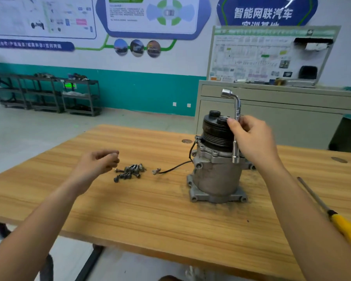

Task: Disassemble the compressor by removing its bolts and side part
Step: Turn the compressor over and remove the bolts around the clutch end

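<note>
Yellow-handled screwdriver [344, 226] lies on counter [150, 209]; loose bolts [130, 172] beside left grip [95, 163], curled, contents indiscernible. Grey compressor [217, 175] stands on end, right grip [253, 138] clasping socket wrench [238, 108] alongside.

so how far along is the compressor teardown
Done: a pile of loose bolts lies on the table left of the compressor, the left hand hovering over it. In hand: the right hand holds the L-shaped socket wrench upright, lower socket at the upper flange. Left: the housing sections are all still joined.
</note>
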